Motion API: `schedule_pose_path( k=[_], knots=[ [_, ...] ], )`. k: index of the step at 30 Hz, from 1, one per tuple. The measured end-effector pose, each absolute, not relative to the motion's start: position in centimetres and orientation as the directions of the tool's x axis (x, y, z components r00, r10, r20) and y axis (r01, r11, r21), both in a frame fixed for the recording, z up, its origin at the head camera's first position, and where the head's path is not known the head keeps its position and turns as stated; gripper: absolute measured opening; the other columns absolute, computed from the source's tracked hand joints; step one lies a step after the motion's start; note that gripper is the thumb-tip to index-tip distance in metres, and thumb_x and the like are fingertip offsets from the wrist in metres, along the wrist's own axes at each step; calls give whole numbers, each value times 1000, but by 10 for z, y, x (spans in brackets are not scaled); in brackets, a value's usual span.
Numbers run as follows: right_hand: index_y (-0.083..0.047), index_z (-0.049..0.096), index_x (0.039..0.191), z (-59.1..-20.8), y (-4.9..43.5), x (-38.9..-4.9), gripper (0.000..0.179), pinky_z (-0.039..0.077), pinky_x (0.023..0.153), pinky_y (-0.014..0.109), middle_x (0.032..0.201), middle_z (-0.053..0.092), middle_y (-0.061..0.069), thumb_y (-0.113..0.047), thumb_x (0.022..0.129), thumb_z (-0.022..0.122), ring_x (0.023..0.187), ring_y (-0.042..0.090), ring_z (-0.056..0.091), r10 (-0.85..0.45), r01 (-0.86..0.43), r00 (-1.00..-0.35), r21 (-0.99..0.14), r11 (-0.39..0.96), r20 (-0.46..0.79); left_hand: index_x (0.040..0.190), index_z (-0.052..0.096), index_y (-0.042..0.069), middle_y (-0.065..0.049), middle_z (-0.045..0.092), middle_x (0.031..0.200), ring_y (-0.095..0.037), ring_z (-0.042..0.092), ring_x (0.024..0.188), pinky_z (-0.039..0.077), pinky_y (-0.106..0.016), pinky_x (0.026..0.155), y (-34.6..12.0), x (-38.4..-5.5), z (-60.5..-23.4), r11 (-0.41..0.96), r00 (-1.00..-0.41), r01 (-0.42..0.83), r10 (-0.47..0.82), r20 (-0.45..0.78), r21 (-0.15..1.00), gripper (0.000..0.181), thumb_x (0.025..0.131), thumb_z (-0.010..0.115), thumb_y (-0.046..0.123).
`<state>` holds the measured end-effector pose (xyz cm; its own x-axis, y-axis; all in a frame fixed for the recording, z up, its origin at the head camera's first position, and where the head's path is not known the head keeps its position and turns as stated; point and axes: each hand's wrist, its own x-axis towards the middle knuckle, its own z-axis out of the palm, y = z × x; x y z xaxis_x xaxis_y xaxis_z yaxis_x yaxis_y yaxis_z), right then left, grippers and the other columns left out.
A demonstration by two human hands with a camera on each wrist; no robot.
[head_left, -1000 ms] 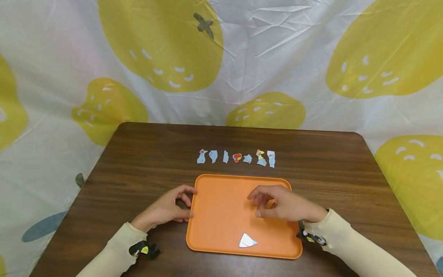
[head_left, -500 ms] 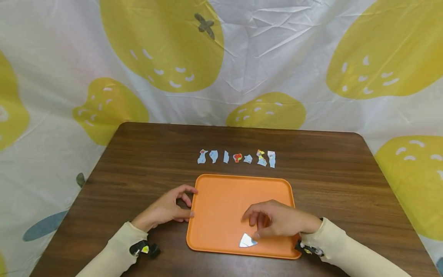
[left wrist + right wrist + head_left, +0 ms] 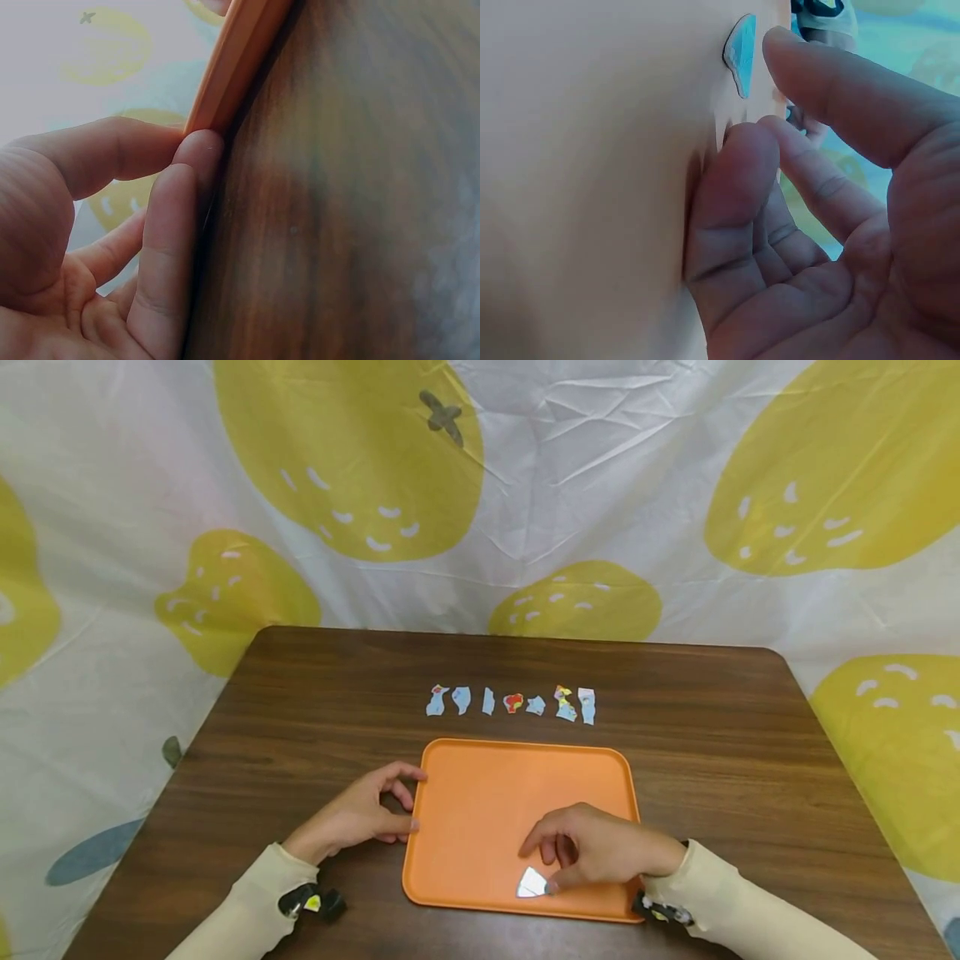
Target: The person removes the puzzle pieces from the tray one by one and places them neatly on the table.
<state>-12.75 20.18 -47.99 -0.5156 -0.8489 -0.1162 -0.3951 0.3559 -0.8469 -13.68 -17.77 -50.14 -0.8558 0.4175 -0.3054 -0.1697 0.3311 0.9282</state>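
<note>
An orange tray (image 3: 480, 793) lies on the table in front of me. My left hand (image 3: 356, 810) holds its left rim, thumb and fingertips against the edge; the left wrist view shows the hand's fingers (image 3: 169, 232) meeting at that rim. Near the tray's front side lies a small, glossy, roughly triangular white and light-blue piece (image 3: 532, 883). Over it hovers my right hand (image 3: 600, 847), thumb beside the piece's right corner and fingers bent loosely above. From the right wrist, the piece (image 3: 740, 56) lies past the fingertips, with nothing between thumb and fingers.
Behind the tray, several small irregular pale-blue pieces stand in a row, among them a red one (image 3: 513, 702) and a yellow-patterned one (image 3: 566, 702). The brown wooden table (image 3: 705, 743) ends at a white curtain (image 3: 525, 510) with yellow fruit prints.
My right hand has come down and toward the front of the tray, from its middle to the triangular piece. The left hand has stayed at the tray's left rim.
</note>
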Motion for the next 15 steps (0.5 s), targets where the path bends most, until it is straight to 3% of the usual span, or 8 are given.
schedule_pose_path(
  k=[15],
  knots=[
    [-17, 79, 111, -484, 198, -125, 32, 49, 60, 16, 79, 67, -3, -7, 83, 89, 65, -7, 52, -846, -406, -519, -835, 372, -124, 141, 58, 14, -14, 62, 101, -23, 72, 72, 59, -33, 58, -176, -137, -501, 332, -857, -179, 410, -312, 926, 66, 83, 88, 6]
  ],
)
